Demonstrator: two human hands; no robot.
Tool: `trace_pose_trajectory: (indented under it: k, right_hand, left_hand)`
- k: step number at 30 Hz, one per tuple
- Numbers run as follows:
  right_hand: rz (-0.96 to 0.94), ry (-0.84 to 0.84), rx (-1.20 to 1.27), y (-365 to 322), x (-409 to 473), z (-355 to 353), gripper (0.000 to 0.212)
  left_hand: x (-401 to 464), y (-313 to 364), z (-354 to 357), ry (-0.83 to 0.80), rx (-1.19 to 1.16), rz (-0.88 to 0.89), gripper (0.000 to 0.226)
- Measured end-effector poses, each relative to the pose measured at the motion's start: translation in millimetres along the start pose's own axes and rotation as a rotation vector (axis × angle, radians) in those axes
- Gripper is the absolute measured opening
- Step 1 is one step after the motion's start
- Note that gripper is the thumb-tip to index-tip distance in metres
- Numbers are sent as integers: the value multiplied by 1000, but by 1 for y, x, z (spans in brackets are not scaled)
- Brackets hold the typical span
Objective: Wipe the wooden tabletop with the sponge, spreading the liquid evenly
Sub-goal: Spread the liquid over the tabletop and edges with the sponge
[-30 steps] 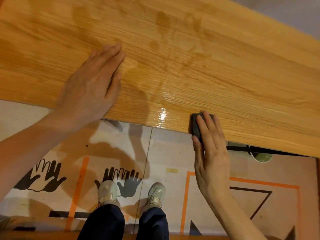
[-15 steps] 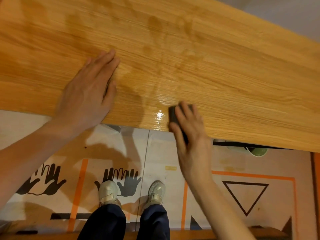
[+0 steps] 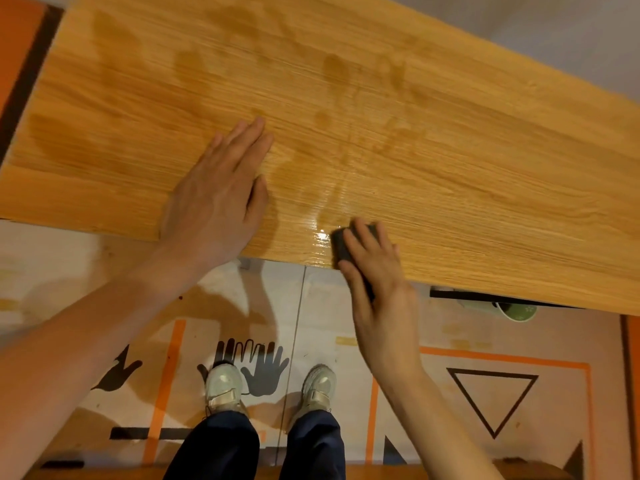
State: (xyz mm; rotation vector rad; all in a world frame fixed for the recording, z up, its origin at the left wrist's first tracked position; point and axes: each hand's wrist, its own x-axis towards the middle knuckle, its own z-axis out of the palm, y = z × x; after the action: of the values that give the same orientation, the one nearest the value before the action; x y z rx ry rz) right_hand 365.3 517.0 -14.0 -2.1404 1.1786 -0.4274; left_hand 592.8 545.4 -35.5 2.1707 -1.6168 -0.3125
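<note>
One tabletop (image 3: 450, 161) crosses the upper frame on a slant, cut off at the left, top and right edges. One dark sponge (image 3: 341, 244) sits at the tabletop's near edge, centre-right of frame; most of it is hidden under the right hand (image 3: 375, 271), so its full shape cannot be made out. The right hand's fingers lie over the top of the sponge with the thumb down its left side, gripping it against the wood. The left hand (image 3: 218, 199) rests flat on the tabletop at centre frame, fingers straight and together, holding nothing. A glossy wet patch (image 3: 320, 233) shines just left of the sponge, touching it; fainter dark smears spread across the upper board, their outlines vague. One green cup (image 3: 516, 310) shows at right below the tabletop's edge, partly hidden by it. Two shoes (image 3: 223, 389) stand on the patterned floor (image 3: 491, 396) at lower centre; the legs are cut off by the bottom edge.
</note>
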Motion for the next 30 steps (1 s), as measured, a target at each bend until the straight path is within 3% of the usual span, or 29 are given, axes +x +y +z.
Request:
trace_pose_trajectory:
  k: [3, 6, 8, 12, 15, 19, 25, 30]
  right_hand:
    - [-17, -26, -60, -2, 52, -1, 38]
    - [55, 67, -70, -6, 99, 2, 37]
    - [71, 104, -40, -11, 83, 11, 36]
    - [-69, 15, -48, -24, 3, 30, 38]
    - [-76, -28, -54, -28, 41, 28, 36]
    - [20, 47, -60, -39, 118, 30, 35]
    - [-8, 33, -66, -50, 14, 46, 38]
    - [-7, 37, -129, -57, 93, 48, 35]
  left_hand:
    - [1, 0, 1, 2, -1, -4, 53]
    - [1, 0, 1, -3, -4, -2, 53]
    - [0, 0, 0, -11, -5, -3, 53]
    - [-1, 0, 0, -23, 2, 2, 53]
    - [1, -1, 0, -10, -3, 12, 52]
    - [2, -2, 1, 1, -11, 22, 53]
    - [2, -3, 3, -4, -26, 2, 53]
    - [3, -5, 3, 24, -20, 27, 51]
